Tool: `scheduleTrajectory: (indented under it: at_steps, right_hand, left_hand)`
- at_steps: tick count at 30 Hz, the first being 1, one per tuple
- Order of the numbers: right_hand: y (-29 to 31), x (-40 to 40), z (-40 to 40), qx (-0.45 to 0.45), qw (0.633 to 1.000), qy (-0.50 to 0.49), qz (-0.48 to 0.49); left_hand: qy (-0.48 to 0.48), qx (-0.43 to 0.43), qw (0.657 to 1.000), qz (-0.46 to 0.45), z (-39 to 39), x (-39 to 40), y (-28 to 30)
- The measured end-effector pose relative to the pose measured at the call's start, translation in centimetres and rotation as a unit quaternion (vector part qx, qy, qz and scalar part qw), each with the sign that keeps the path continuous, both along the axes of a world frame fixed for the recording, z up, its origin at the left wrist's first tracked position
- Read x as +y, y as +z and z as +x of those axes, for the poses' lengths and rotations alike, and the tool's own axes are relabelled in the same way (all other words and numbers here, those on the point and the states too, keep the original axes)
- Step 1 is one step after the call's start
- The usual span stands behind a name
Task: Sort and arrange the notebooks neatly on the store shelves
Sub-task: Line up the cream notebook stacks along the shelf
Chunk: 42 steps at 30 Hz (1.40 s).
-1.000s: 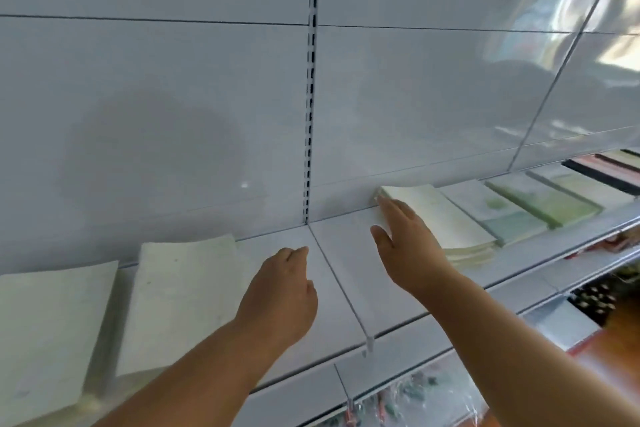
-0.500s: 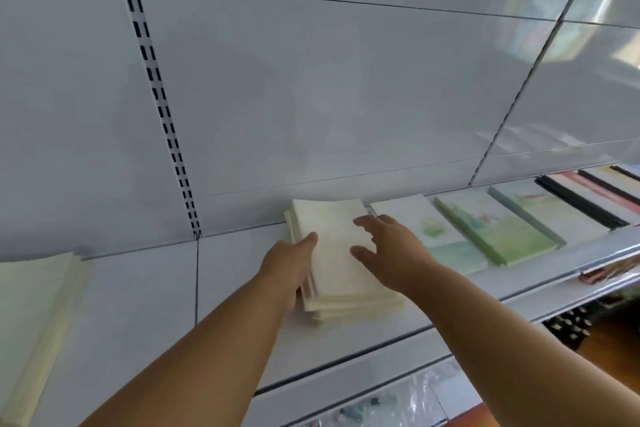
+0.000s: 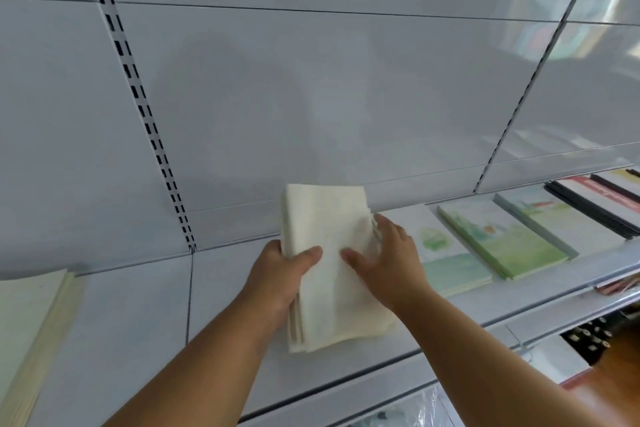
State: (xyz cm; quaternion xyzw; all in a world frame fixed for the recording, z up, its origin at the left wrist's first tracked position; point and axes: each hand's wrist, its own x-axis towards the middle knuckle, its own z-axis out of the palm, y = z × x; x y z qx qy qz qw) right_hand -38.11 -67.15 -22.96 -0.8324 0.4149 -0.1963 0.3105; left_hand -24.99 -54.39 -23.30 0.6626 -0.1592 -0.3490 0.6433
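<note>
Between both hands (image 3: 332, 274), cream notebook stack (image 3: 329, 225)

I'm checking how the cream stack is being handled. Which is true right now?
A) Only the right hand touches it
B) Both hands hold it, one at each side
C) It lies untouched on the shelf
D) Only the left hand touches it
B: the left hand grips the left edge of the cream notebook stack with its thumb on top, while the right hand holds the right edge.
</note>
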Motion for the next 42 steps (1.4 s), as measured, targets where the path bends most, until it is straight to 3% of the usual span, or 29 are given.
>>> scheduleTrajectory:
  at_steps: [1, 3, 5, 11, 18, 22, 32, 42]
  right_hand:
    - [0.4, 1.0, 0.5, -0.071, 0.995, -0.005, 0.075]
    - [1.3, 3.6, 2.2, -0.197, 0.944, 0.034, 0.263]
    - [1.8, 6.5, 4.1, -0.230, 0.915, 0.064, 0.326]
    - [2.0, 13.7, 8.0, -0.272, 0.906, 0.111, 0.303]
    - [2.4, 17.4, 8.3, -0.344, 0.878, 0.153, 0.294]
    - [3.8, 18.3, 8.3, -0.378, 0.864, 0.148, 0.299]
    - [5.1, 17.8, 8.1, -0.367, 0.889, 0.136, 0.240]
    - [5.3, 17.3, 8.4, -0.356, 0.882, 0.078, 0.298]
  left_hand:
    - [-0.005, -0.032, 0.999, -0.035, 0.5, 1.7, 0.1]
    - [-0.023, -0.092, 0.992, -0.083, 1.9, 5.2, 0.6]
    - [-0.007, -0.136, 0.985, -0.102, 3.9, 8.3, 0.9]
    - [0.014, -0.188, 0.976, -0.105, 8.3, 15.3, 1.1]
    - [-0.051, -0.126, 0.973, -0.187, 8.9, 19.5, 2.0]
    - [-0.075, -0.131, 0.972, -0.182, 7.7, 20.3, 3.3]
    - [0.021, -0.248, 0.959, -0.138, 6.4, 19.6, 2.7]
    - [0.122, -0.310, 0.934, -0.131, 4.5, 19.0, 2.4]
